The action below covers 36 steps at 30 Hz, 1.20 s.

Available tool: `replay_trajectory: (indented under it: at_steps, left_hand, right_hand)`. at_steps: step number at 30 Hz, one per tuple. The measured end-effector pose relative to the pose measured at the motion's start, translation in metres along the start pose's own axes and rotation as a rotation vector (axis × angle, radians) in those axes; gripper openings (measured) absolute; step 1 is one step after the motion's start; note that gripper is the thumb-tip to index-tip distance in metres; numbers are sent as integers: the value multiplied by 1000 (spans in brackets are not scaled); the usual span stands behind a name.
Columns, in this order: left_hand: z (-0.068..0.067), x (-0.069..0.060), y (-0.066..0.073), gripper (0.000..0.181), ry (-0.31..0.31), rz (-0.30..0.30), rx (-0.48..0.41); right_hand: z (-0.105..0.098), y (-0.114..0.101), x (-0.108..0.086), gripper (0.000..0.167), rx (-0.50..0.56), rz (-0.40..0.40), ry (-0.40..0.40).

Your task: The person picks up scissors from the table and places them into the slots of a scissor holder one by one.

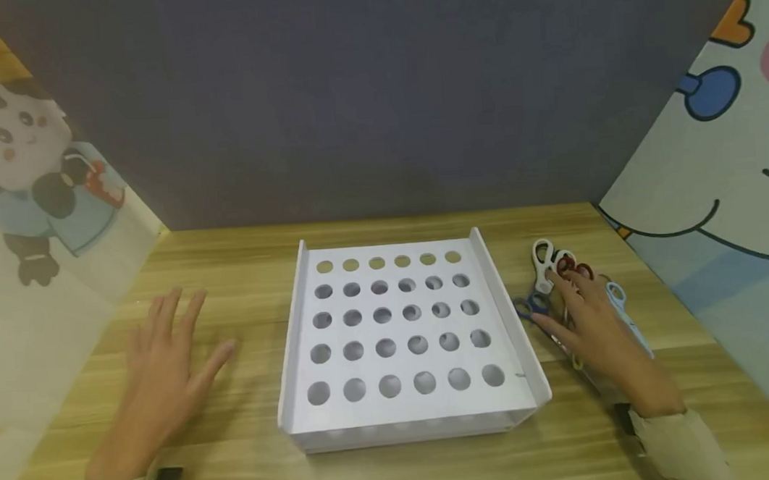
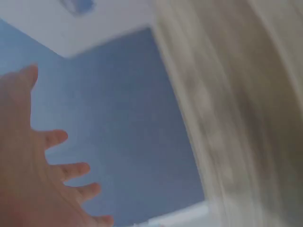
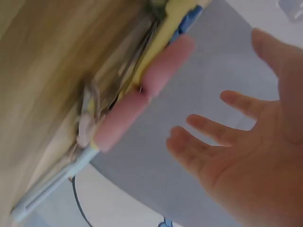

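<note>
watching through the head camera, i'm seeing the right hand (image 1: 594,323) hovering over a crowded cluster of scissors, just beyond the right wall of a white perforated rack (image 1: 399,331). its fingers are bending a little but standing well apart, and the right wrist view is showing the palm holding nothing; whether a fingertip is touching a handle, i can't tell. i'm counting several pairs lying loose on the wooden table (image 1: 229,262): white scissors (image 1: 543,284) at the far end, dark red handles (image 1: 571,263) beside them, blue handles (image 1: 531,306) sitting right by the rack, and light blue scissors (image 1: 630,323) lying at the outer side. pink handles (image 3: 120,118) are showing only in the wrist view. the left hand (image 1: 163,375) is hanging to the rack's left, spread wide and carrying nothing. what i'm worrying about is tangling: the loops are overlapping, so a quick pinch could be hooking two handles at once and dragging a neighbour along. the palm is hiding most of the blades, so i'm judging that a blind grab could be meeting a point or an edge. and because the blue handles are lying so near the rack, a sideways sweep could be jamming them against its wall.
</note>
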<state>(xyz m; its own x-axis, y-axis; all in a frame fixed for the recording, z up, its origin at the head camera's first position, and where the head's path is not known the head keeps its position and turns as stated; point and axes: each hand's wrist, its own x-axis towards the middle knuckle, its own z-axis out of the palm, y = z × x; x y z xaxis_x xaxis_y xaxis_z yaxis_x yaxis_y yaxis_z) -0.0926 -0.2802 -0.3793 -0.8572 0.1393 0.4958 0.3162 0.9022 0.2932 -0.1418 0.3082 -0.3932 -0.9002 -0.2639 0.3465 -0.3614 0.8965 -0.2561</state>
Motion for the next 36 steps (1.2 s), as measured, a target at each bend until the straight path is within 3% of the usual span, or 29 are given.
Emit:
replay_trajectory:
  at_steps: [4,10,14,17,23,29,36]
  left_hand:
    - [-4,9,22,65,-30,15,-271]
    - [-2,20,57,53,-126,38,-572]
    - [3,29,77,48,-226,-1,-714]
    - [5,37,87,49,-270,-16,-755]
    - [13,54,97,53,-271,9,-814]
    - [24,60,97,60,-233,17,-800]
    - [28,57,95,60,-226,1,-803]
  right_hand:
    - [4,-3,3,71,22,15,-69]
    - [7,-4,10,66,-47,60,-236]
    - [13,-1,16,53,-108,-28,-212]
    - [18,-2,24,39,-149,-75,-168]
    - [23,-12,37,23,-135,-18,-198]
    - [16,-17,43,22,-101,-5,-249]
    - [-11,-24,62,29,-66,-27,-269]
